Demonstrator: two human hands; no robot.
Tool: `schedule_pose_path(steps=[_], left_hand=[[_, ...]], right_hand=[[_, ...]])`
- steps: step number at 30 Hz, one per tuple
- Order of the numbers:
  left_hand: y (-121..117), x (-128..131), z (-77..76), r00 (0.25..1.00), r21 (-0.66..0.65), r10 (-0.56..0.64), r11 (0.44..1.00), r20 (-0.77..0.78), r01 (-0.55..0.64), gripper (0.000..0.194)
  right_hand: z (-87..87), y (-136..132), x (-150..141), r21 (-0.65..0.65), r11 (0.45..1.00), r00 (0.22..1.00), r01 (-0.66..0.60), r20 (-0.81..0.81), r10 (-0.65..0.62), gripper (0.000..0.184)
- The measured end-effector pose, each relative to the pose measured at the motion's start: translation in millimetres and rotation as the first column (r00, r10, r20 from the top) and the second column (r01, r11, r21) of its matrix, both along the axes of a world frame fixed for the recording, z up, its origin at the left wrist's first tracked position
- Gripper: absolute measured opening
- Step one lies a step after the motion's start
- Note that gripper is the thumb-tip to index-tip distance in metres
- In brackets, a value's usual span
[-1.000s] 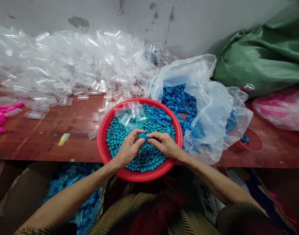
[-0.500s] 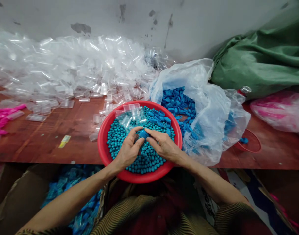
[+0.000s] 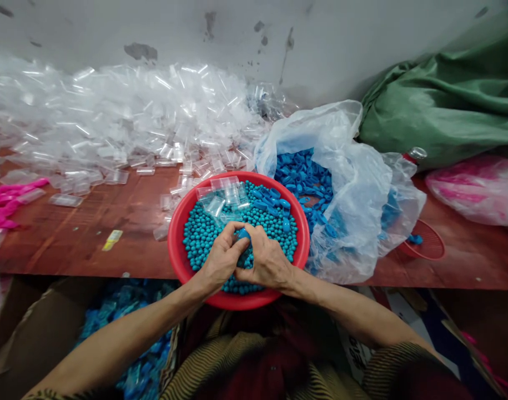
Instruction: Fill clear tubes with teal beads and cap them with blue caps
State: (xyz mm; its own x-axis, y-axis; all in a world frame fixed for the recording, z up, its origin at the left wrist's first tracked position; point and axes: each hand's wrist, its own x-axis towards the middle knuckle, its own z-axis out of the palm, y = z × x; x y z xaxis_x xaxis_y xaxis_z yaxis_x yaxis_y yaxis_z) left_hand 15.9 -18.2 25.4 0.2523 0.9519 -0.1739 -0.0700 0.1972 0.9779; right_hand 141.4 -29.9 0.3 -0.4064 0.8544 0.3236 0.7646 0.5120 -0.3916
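Observation:
A red basin (image 3: 176, 250) full of small blue-green beads (image 3: 197, 236) stands at the table's front edge. Over the beads, my left hand (image 3: 220, 255) pinches a small blue plastic piece (image 3: 242, 234). My right hand (image 3: 268, 261) is closed round the same piece from the other side, its fingers curled over it and hiding much of it. Several clear plastic tubes (image 3: 224, 194) lie on the beads at the basin's back. Loose blue plastic parts (image 3: 270, 200) rest beside them, toward the right rim.
Clear tubes (image 3: 124, 116) are heaped along the wall. An opened plastic bag (image 3: 357, 183) of blue parts touches the basin's right side. Farther right are a small red basket (image 3: 432, 244) and a green sack (image 3: 437, 111). Pink parts (image 3: 8, 203) lie far left; a carton (image 3: 41, 322) stands below.
My right hand has turned and curled closer round the blue piece, and both hands have come together slightly nearer to me. The basin's contents look the same.

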Motion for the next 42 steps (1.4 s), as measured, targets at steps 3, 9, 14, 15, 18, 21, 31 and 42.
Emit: schedule_pose_path(steps=[3,9,14,15,18,21,31,42], left_hand=[[1,3,-1.4,1.0,-0.003,0.019,1.0,-0.009,-0.019,0.019],[11,-5,-13.8,0.992,0.055,0.01,0.998,-0.127,-0.003,0.022],[10,-12,-7.8,0.985,-0.15,-0.083,0.983,0.149,0.105,0.044],[9,-12,-7.4,0.98,-0.172,-0.08,0.979,0.181,0.111,0.045],[6,-11,-10.0,0.98,-0.147,-0.05,0.986,0.19,0.079,0.043],[4,-11,-14.4,0.985,-0.091,-0.05,0.994,0.167,0.066,0.041],[-7,1,-15.5,0.991,0.061,0.081,0.995,-0.11,-0.075,0.021],[0,-116,-0.9,0.752,0.247,0.291,0.953,-0.592,-0.175,0.037]], right_hand=[[1.3,2,-2,-0.038,0.999,1.0,0.022,0.022,-0.022,0.075],[0.3,9,3,-0.243,0.967,0.993,-0.074,-0.11,0.048,0.076],[-7.8,12,13,-0.286,0.945,0.96,-0.16,-0.266,0.082,0.106],[-8.6,12,14,-0.279,0.946,0.962,-0.163,-0.256,0.09,0.108],[-5.9,8,13,-0.242,0.956,0.977,-0.164,-0.175,0.123,0.098],[0.7,4,11,-0.201,0.967,0.984,-0.154,-0.125,0.13,0.087],[-0.9,-3,2,-0.133,0.989,0.997,-0.059,0.042,0.065,0.073],[0.9,1,5,-0.307,0.926,0.948,-0.219,0.159,0.277,0.043]])
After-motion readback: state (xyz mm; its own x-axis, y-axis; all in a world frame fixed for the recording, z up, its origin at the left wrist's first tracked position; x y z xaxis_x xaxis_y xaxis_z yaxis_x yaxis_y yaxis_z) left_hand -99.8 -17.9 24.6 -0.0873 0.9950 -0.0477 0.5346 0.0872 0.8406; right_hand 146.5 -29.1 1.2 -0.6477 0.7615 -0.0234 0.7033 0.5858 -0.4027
